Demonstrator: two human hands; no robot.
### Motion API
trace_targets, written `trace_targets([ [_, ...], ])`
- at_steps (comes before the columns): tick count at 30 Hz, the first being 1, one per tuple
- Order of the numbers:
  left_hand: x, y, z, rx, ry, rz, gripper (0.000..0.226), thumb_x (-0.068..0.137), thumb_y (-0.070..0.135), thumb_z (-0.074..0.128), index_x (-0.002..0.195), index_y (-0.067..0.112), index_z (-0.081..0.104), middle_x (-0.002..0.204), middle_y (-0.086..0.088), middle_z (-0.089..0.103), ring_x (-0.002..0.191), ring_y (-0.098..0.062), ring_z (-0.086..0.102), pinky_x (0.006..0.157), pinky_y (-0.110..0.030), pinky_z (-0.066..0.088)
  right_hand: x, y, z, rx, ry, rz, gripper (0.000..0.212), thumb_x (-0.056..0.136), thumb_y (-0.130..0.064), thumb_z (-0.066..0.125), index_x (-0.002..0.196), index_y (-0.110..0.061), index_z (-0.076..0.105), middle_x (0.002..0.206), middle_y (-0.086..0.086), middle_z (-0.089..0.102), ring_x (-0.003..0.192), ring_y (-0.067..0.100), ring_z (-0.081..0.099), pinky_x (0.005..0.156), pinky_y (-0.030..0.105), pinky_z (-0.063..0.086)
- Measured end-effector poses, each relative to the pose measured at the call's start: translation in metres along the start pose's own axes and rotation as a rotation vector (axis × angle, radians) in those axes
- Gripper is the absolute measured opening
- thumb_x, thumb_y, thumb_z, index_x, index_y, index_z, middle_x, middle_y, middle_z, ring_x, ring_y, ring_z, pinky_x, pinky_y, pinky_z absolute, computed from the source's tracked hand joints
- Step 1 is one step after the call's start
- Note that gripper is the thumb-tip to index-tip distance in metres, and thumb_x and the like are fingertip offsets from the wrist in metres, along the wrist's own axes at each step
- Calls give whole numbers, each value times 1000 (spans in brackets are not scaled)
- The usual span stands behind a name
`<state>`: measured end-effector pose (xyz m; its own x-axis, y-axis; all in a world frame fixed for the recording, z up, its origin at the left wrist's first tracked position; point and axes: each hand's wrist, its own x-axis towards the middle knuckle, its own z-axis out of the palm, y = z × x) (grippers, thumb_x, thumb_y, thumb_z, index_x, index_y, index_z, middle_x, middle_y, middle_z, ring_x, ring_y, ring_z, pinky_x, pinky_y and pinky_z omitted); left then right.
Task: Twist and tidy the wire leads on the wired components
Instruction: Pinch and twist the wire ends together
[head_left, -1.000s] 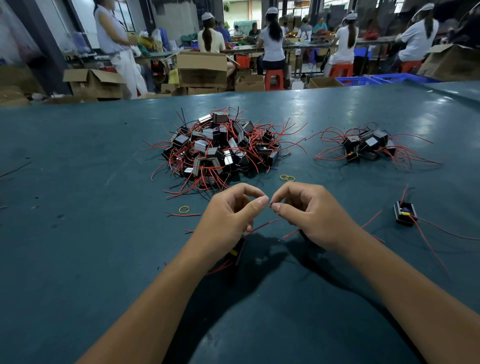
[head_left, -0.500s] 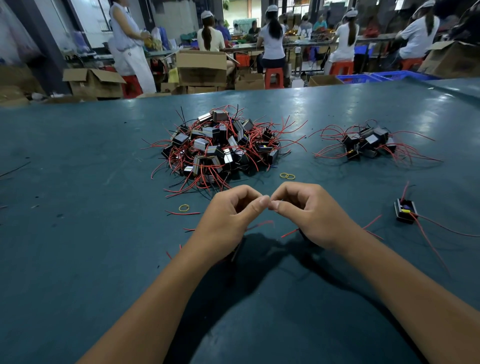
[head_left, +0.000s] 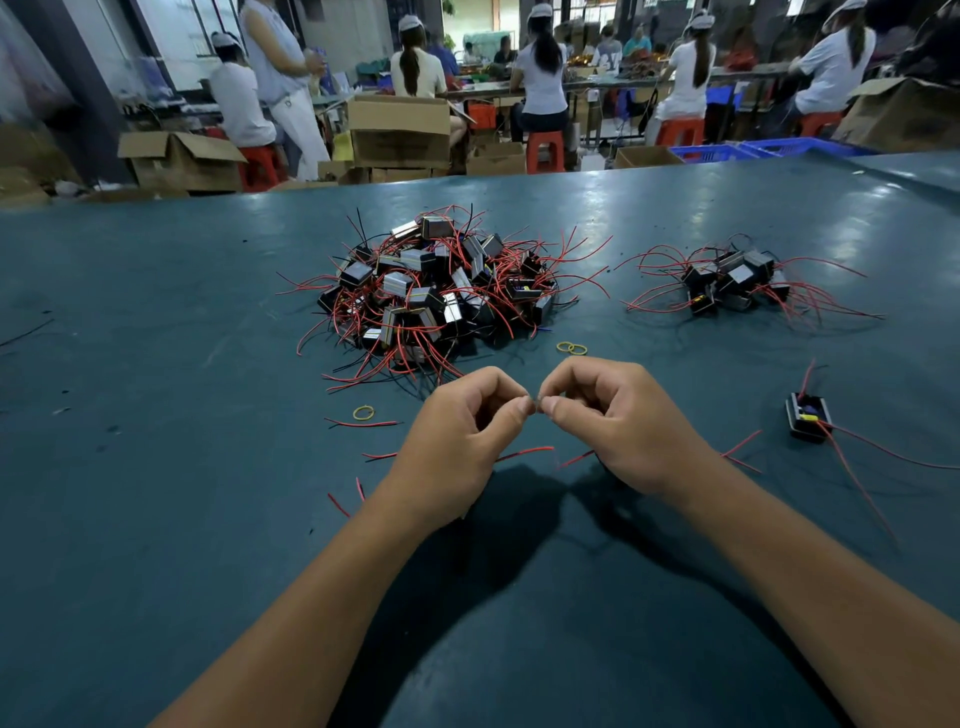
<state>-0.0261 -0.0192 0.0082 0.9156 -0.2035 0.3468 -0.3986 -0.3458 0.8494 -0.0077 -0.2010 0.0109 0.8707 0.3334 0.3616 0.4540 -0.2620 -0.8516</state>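
Note:
My left hand (head_left: 462, 441) and my right hand (head_left: 618, 421) meet thumb to thumb above the table, each pinching the end of a thin wire lead between thumb and forefinger. Red leads (head_left: 524, 453) trail out from under both hands; the component they belong to is hidden beneath my palms. A big heap of black wired components (head_left: 441, 296) with red and black leads lies just beyond my hands. A smaller heap (head_left: 732, 286) sits at the back right. One single component (head_left: 808, 415) with long red leads lies to the right of my right hand.
Yellow rubber bands lie loose on the teal table (head_left: 156, 467): one (head_left: 363, 413) left of my hands, a pair (head_left: 571, 348) just beyond them. Short wire scraps (head_left: 358, 423) lie nearby. Past the table's far edge are cardboard boxes (head_left: 400, 130) and seated workers.
My fingertips have closed the small gap between them and now touch. The hands drifted slightly closer together; the heaps and the single component have not moved.

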Motion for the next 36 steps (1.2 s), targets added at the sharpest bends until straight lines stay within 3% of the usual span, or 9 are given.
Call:
trace_targets([
  [2,-1,1,1,2,9,20,13,97,12,61,85,9,64,63,3,49,58,-9,41,55,-29,37,1,1,-1,23,19,15,10,87,-19,63,78,-16,66,62,16,42,56,14,35,52,24,31],
  [6,-1,3,1,-13,39,15,14,97,9,60,84,4,63,63,2,46,57,-10,38,54,-29,35,-1,-1,3,31,-2,23,10,86,-23,62,79,-16,65,62,13,45,57,15,36,53,28,32],
  [9,-2,3,1,-6,29,19,14,96,9,61,83,4,62,60,5,44,55,-7,35,52,-21,31,-1,-1,5,29,29,18,12,91,-14,64,80,-17,65,69,27,51,60,20,39,57,35,34],
  [16,-1,2,1,-54,26,36,15,95,9,61,81,8,64,58,12,44,53,-5,35,51,-17,31,-1,1,3,67,16,5,6,94,-13,63,89,-16,64,67,2,52,60,14,42,57,30,36],
  [19,0,2,0,-127,50,2,15,90,20,60,80,10,65,54,13,45,50,-5,35,49,-16,31,0,1,1,135,14,22,5,90,-19,60,89,-16,63,61,-10,54,56,6,45,54,19,38],
  [22,1,0,0,-156,57,-39,14,86,24,60,80,14,66,54,14,47,51,-6,38,50,-17,33,1,3,1,100,34,29,11,94,-10,61,85,-17,63,58,-11,54,54,4,46,53,17,39],
  [25,1,-3,-1,-215,56,-80,11,91,15,63,80,16,65,57,14,51,52,-6,41,51,-18,35,2,4,1,81,56,57,15,94,-9,62,81,-17,62,56,-10,52,53,8,44,53,22,38],
  [31,1,-2,0,-222,45,-66,15,93,7,65,79,14,66,59,14,54,53,-3,43,52,-14,36,2,4,4,72,45,51,9,87,-25,62,81,-18,62,57,-9,51,53,9,41,51,21,35],
  [36,1,-3,1,-323,82,-143,19,92,10,66,76,20,69,55,5,44,50,-10,33,50,-26,28,1,4,3,49,28,32,10,86,-27,61,82,-18,62,61,-6,51,54,7,39,52,20,34],
])
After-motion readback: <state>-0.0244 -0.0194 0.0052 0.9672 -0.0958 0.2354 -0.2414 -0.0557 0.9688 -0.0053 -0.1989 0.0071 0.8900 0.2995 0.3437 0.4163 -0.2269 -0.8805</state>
